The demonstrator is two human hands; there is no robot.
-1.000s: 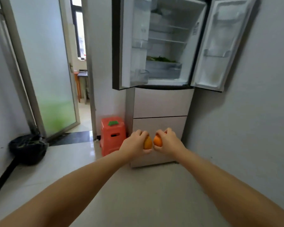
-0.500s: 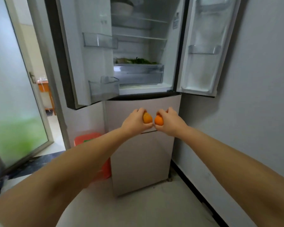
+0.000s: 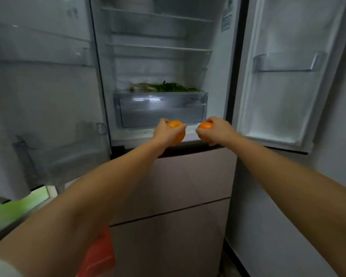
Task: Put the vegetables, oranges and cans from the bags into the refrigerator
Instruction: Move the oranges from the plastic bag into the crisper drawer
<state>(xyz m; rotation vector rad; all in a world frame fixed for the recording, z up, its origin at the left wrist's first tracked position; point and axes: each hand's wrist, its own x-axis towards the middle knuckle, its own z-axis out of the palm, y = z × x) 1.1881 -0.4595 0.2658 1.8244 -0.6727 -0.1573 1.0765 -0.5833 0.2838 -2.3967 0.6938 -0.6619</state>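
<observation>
Both arms reach fwd at frame center. Left hand (image 3: 164, 132) has fingers curled round an orange (image 3: 176, 134); right hand (image 3: 216, 130) grips a 2nd orange (image 3: 206, 126). The two are apart, just in front of the open refrigerator (image 3: 160, 56), below its clear drawer (image 3: 161, 108). Green vegetables (image 3: 168, 87) lie on top of the drawer. Both doors open, left & right of frame. Red stool (image 3: 100, 254) at bottom, partly hidden by left arm.

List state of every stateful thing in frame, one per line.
Left fridge door: open.
Right fridge door: open.
Crisper drawer: closed, greens lying on top of it.
Lower drawers: closed.
Left hand: grips an orange, just in front of the fridge.
Right hand: grips a second orange, same height.
</observation>
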